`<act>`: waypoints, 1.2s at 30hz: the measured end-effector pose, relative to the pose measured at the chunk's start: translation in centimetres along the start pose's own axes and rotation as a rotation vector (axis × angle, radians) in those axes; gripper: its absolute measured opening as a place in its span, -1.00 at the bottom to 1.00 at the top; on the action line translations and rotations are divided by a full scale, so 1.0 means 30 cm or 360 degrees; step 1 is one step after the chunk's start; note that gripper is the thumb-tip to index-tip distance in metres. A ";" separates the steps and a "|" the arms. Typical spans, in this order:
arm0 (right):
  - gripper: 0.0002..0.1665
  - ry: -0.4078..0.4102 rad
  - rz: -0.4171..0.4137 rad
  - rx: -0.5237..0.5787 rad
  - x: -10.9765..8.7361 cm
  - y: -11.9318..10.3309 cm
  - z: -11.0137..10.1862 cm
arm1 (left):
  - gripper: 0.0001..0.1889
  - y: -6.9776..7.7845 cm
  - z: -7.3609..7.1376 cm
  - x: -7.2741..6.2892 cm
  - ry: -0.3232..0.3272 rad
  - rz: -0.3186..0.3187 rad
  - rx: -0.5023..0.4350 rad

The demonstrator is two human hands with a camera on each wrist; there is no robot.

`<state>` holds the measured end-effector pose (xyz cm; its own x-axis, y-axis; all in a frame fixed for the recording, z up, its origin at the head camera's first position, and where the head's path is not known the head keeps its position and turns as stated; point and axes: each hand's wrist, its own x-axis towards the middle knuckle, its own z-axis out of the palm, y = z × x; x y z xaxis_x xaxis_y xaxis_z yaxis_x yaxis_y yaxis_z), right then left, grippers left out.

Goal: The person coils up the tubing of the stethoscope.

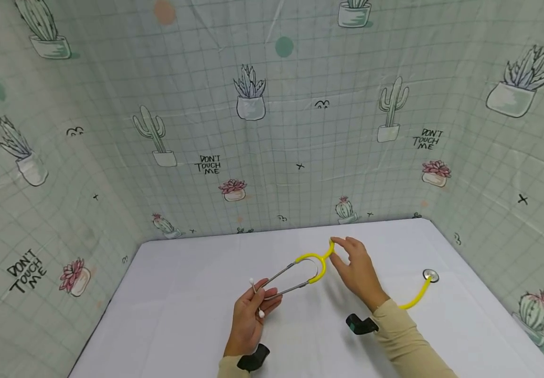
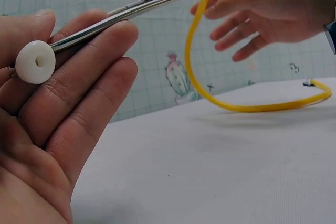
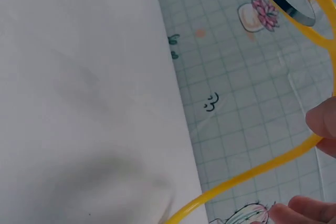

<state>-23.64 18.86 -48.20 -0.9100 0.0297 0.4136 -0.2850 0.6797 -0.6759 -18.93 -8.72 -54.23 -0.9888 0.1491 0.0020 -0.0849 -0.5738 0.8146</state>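
A stethoscope with yellow tubing (image 1: 318,257) and metal ear tubes is held up over the white table. My left hand (image 1: 250,318) holds the ear-tube end, thumb over the metal, with the white eartips (image 2: 35,62) poking out past the fingers. Just below the Y-shaped fork, my right hand (image 1: 358,269) pinches the yellow tube between thumb and fingers. From there the tube (image 2: 252,108) droops to the table and curves right, partly hidden behind my right forearm in the head view. The round metal chest piece (image 1: 430,275) lies on the table at the right.
The white table (image 1: 172,310) stands against a pale green checked cloth (image 1: 272,142) printed with potted cacti, which rises at the back and both sides. Black cameras (image 1: 361,324) are strapped at both wrists over beige sleeves.
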 end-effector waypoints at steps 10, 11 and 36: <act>-0.71 -0.0023 -0.0036 -0.0060 -0.026 0.021 -0.021 | -0.45 -0.012 0.001 0.006 0.0118 -0.0025 0.0098; -0.71 -0.0030 -0.0042 -0.0058 -0.031 0.021 -0.020 | -0.47 -0.012 0.001 0.006 0.0147 -0.0018 0.0098; -0.65 -0.0105 -0.0179 0.0061 -0.051 -0.011 -0.038 | -0.44 0.011 -0.008 0.004 0.0431 0.0098 -0.0008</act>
<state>-21.82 19.44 -47.91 -0.8890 -0.0944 0.4480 -0.3966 0.6477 -0.6505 -19.10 -9.09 -54.11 -0.9888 -0.1066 -0.1041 -0.0233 -0.5794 0.8147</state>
